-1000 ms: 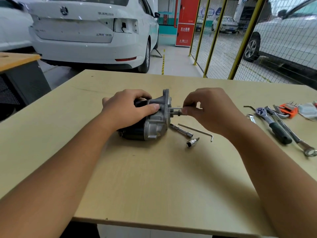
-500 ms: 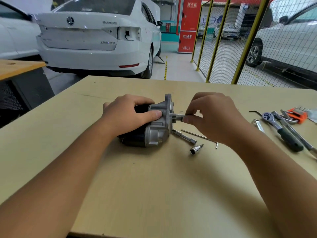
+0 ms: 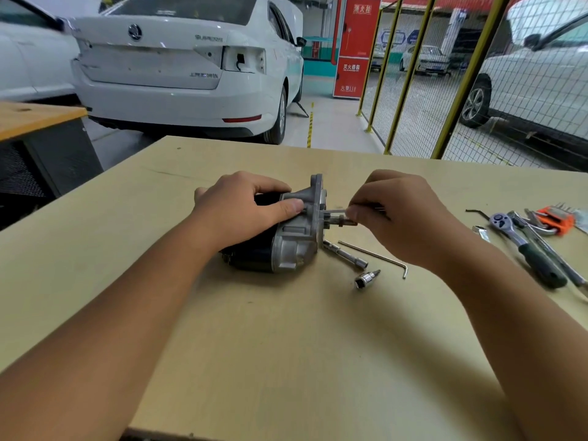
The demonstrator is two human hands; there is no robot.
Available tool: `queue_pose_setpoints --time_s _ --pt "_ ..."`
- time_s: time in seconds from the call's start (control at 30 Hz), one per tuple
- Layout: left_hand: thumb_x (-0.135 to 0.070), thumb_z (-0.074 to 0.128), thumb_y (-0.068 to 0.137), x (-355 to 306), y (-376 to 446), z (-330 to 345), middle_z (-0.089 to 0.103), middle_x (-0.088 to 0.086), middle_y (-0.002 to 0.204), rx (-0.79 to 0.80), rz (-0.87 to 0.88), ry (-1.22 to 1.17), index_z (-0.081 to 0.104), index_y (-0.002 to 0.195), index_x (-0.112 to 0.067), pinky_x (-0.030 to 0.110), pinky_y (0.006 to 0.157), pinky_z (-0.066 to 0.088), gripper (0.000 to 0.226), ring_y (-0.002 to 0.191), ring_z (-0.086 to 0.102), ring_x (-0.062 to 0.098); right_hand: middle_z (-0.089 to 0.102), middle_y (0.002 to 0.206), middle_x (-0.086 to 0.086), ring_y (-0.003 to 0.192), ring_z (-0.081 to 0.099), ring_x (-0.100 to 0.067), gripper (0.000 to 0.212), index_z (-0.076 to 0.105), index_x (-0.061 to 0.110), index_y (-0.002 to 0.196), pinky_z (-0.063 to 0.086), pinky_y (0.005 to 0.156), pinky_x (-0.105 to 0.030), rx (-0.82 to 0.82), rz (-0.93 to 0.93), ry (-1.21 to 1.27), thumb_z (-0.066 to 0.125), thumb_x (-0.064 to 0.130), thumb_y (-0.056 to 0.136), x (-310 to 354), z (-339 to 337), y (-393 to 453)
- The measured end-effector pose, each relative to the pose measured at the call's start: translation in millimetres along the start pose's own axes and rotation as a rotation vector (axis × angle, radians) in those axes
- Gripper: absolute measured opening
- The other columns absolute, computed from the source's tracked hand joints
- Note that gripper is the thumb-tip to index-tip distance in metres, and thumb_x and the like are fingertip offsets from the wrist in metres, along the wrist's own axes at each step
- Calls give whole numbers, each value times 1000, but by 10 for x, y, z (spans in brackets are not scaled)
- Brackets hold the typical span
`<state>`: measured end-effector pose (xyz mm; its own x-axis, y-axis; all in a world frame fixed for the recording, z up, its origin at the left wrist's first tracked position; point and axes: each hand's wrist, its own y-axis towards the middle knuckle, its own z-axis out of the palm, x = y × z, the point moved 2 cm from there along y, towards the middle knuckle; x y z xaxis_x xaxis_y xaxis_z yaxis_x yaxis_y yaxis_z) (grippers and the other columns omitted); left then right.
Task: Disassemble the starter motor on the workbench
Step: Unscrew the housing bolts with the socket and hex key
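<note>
Starter motor (image 3: 280,240) on its side mid-tabletop (image 3: 286,345), long axis running left to right, flange and shaft end facing right. Left hand (image 3: 241,208) clamped over the motor body, thumb against the housing. Right hand (image 3: 404,214) just right of the flange, fingertips pinching a thin bolt (image 3: 334,211) projecting along that axis. Loose socket (image 3: 366,279) lying nearby.

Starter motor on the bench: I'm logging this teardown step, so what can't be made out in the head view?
- Starter motor: the left hand covers its black body top.
- Thin rod at the flange: blurred, and its outer end is hidden in the right hand; tool or bolt, cannot tell.
- Ratchet and orange key set: neighbouring tools run off the right edge.
- Small socket: size marking too small.
</note>
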<state>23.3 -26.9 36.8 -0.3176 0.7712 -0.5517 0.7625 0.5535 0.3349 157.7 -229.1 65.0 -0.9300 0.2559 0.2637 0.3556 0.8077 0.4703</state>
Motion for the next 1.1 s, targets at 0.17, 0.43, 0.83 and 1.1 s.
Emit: queue_pose_setpoints --time_s 0.17,0.43,0.83,1.1 --pt "-86 55 65 7 -7 -6 64 -31 128 32 -2 19 68 121 -54 43 101 28 67 128 53 9 60 82 16 83 58 -16 6 76 28 83 50 81 -45 -44 32 -108 79 32 83 33 2 -9" --pt "-87 50 69 -12 -3 8 67 -32 119 16 0 18 69 114 -56 47 104 31 58 122 55 10 58 73 7 70 51 -8 18 74 16 87 34 61 -22 20 45 1 62 26 96 -19 56 6" --pt "-85 48 74 -5 4 11 67 -34 113 5 0 -4 68 109 -58 43 96 27 49 114 54 6 61 74 14 72 56 -10 15 66 29 80 48 63 -32 -38 74 -1 77 38 84 -30 44 -16" --pt "-87 53 67 16 4 12 67 -31 116 8 -17 -4 68 112 -57 43 97 27 56 115 55 7 57 76 6 69 50 -8 21 72 14 85 36 62 -29 64 54 -8 66 32 94 11 79 3"
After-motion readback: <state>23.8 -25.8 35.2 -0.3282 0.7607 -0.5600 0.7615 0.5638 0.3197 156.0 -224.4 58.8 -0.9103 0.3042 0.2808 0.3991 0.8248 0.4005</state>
